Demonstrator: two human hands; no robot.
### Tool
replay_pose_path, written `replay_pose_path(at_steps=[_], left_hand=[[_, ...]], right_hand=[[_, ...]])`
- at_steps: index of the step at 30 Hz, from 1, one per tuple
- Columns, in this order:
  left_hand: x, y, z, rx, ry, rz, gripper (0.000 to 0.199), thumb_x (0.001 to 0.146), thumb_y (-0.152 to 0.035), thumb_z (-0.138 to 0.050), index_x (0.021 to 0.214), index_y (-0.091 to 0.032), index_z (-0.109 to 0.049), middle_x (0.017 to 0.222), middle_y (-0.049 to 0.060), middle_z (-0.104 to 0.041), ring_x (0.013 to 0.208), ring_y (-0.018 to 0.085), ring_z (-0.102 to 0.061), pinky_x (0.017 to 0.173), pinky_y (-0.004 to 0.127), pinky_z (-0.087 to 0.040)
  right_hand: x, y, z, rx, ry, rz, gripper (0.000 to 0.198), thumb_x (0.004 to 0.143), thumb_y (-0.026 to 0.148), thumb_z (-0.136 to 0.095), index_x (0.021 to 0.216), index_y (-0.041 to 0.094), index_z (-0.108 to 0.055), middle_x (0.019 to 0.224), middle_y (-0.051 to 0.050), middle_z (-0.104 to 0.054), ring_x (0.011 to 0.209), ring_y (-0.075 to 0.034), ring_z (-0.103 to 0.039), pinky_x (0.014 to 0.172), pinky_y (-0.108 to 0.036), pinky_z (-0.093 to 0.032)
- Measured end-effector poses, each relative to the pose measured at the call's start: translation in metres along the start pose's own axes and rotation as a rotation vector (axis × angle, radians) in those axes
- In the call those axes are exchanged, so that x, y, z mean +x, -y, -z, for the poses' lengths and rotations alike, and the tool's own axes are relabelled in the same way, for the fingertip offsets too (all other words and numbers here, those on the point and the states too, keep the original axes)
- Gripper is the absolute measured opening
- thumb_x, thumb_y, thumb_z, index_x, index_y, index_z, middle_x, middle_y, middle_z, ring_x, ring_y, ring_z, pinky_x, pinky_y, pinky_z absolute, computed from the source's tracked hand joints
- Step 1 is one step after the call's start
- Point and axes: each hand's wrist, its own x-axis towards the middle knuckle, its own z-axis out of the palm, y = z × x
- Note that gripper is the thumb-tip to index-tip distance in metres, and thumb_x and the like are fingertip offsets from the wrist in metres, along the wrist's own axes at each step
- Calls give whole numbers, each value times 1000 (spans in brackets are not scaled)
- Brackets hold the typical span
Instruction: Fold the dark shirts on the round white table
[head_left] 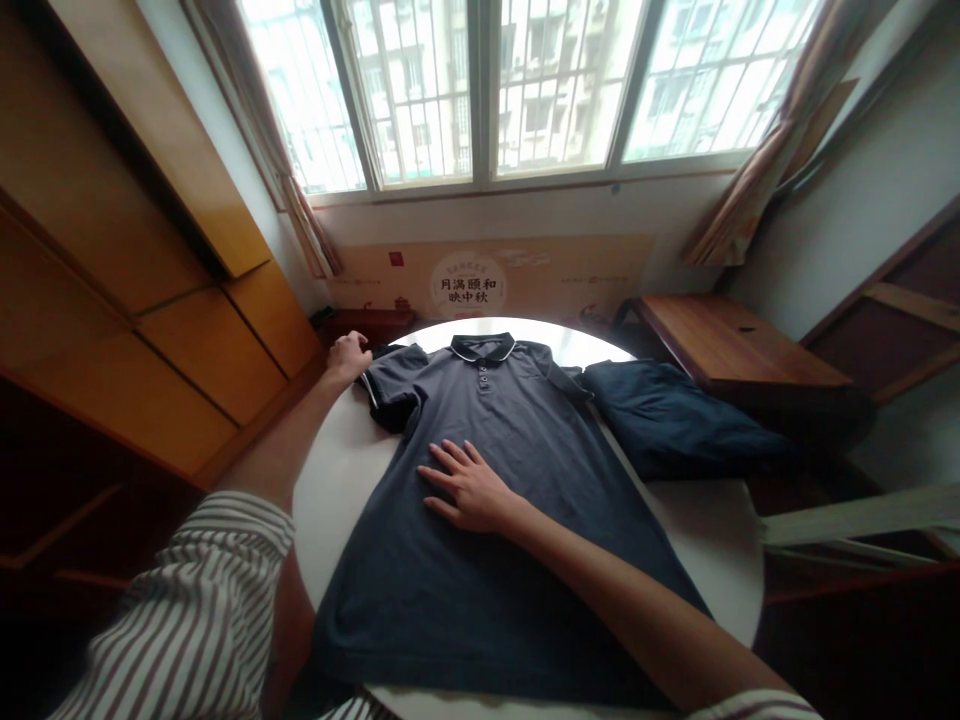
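Note:
A dark grey-blue polo shirt [517, 430] lies face up over a round white table [334, 500], its collar at the far side and its hem hanging near the front edge. My right hand [469, 490] rests flat on the shirt's chest, fingers spread. At the far left rim, my left hand [349, 357] is beside the shirt's left-lying sleeve [397, 375]. Its fingers are slightly bent and look apart, with nothing visible in them; whether it touches the cloth I cannot tell. Black fabric shows behind and under that sleeve.
Folded dark blue cloth [675, 420] lies at the table's right edge. Beyond it stands a brown wooden table [742, 340]. Yellow-brown cabinets [195, 370] line the left, and a barred window [525, 90] with curtains is ahead. A pale bar [862, 515] is at the right.

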Motion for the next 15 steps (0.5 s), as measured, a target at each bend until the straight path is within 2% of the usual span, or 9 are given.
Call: replay_pose_path(at_steps=[2,4,6,8,9,11,13,15], left_hand=[[-5,-33,-12,-70,54,-122,32,76,-18,-65,107,-16,-69,106,12,-71,110,29,-64,99,36,-47],[-9,-72,-35,-184,187,-181,22,78,-18,-64,99,-16,-70,102,10,-72,106,26,-66,97,31,-49],[-11,-109,-64,-258,317,-165,16,78,-16,-65,93,-13,-70,92,9,-73,93,23,-70,87,28,-53],[-10,-134,-94,-280,372,-120,17,79,-15,-65,95,-10,-67,85,10,-73,77,20,-72,76,27,-56],[-9,-142,-108,-288,376,-94,21,79,-15,-65,100,-9,-65,86,11,-72,73,20,-72,72,27,-56],[-5,-151,-130,-296,348,-47,34,79,-16,-67,111,-7,-60,97,16,-72,78,22,-73,73,29,-57],[1,-152,-145,-300,298,-26,43,78,-16,-68,119,-7,-57,108,20,-69,91,26,-72,79,31,-56],[8,-150,-153,-312,253,-31,43,79,-15,-65,121,-9,-58,112,19,-69,102,28,-70,89,34,-54]], right_hand=[[0,0,0,-4,3,4,59,98,56,-39,149,27,-43,161,-12,-27,148,-32,-20,118,-58,-14],[-1,0,1,-2,3,8,59,99,57,-39,149,27,-43,161,-12,-27,149,-31,-20,118,-57,-14],[-2,1,2,6,-1,7,59,99,57,-38,149,26,-43,161,-12,-27,148,-31,-20,118,-57,-14],[-3,1,2,10,-4,6,59,99,57,-37,149,26,-43,160,-12,-28,148,-32,-21,118,-57,-15],[-3,1,3,11,-5,8,59,99,57,-37,149,26,-43,160,-12,-28,148,-32,-21,118,-57,-15],[-4,1,3,13,-6,12,59,99,57,-38,149,27,-43,160,-12,-28,148,-32,-22,118,-57,-15],[-4,1,3,15,-10,15,58,99,57,-38,149,27,-43,160,-11,-28,148,-32,-22,118,-58,-16],[-4,1,4,15,-14,21,57,99,56,-39,148,27,-43,160,-12,-29,147,-32,-23,117,-59,-17]])
